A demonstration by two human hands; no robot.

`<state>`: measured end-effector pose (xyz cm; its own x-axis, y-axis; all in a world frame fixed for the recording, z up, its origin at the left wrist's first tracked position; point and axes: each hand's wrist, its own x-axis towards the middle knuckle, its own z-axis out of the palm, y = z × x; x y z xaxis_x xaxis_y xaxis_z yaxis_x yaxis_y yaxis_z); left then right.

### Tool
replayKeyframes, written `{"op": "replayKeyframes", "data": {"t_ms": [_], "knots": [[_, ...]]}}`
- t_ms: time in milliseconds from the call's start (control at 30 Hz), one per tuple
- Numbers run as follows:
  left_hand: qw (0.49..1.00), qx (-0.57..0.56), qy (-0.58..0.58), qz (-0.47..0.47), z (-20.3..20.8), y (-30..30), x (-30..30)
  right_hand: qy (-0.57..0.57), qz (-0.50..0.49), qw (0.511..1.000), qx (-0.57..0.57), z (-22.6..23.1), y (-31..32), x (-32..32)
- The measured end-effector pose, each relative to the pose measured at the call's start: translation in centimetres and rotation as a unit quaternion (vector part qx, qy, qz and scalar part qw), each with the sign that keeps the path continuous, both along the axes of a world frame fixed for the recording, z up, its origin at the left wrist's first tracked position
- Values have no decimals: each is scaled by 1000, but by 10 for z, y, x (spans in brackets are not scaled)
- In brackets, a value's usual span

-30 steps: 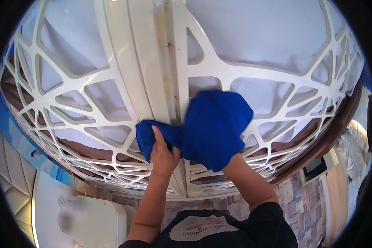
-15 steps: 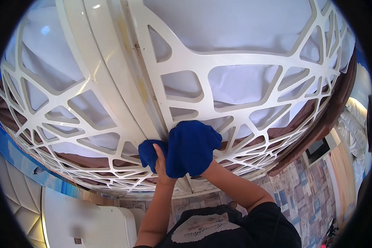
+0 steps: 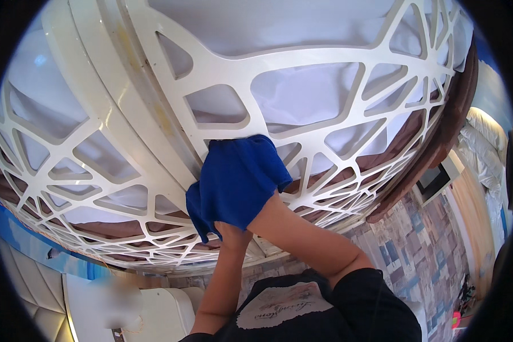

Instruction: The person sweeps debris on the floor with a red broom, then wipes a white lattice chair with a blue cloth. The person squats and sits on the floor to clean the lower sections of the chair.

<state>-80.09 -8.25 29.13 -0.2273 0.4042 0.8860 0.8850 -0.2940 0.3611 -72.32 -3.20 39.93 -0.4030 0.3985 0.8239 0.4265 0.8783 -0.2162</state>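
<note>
A blue cloth [image 3: 239,176] lies bunched against a white cut-out lattice panel [image 3: 305,56], just right of a long white vertical post [image 3: 111,74]. My right hand [image 3: 266,215] is under the cloth and presses it to the panel; its fingers are covered. Lower and to the left, my left hand [image 3: 229,229] is at the cloth's lower edge, with only its wrist side showing. The right wrist is close beside the left one. Yellowish stains and dark specks run along the groove [image 3: 139,60] beside the post.
White fabric [image 3: 308,94] shows behind the openings, with brown fabric [image 3: 419,162] along the lower right. A patterned plank floor [image 3: 404,245] spreads below. At lower left stand a rounded white piece of furniture [image 3: 165,310] and a padded panel [image 3: 31,285].
My right hand has pushed the cloth up the panel, over a small opening that was bare before. The left thumb, seen on the cloth earlier, is now hidden. The whole view has shifted.
</note>
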Motion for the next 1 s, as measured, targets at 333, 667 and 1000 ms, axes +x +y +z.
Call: {"op": "replayKeyframes", "data": {"t_ms": [333, 667, 1000], "knots": [[977, -187, 96, -41, -21, -20, -6, -20, 70, 997, -36, -79, 10, 12], [972, -221, -49, -64, -29, -26, 13, -187, -115, 957, -188, -9, 11, 74], [967, -241, -55, -62, -61, -24, 0, -78, -14, 986, -146, -73, -10, 17]]}}
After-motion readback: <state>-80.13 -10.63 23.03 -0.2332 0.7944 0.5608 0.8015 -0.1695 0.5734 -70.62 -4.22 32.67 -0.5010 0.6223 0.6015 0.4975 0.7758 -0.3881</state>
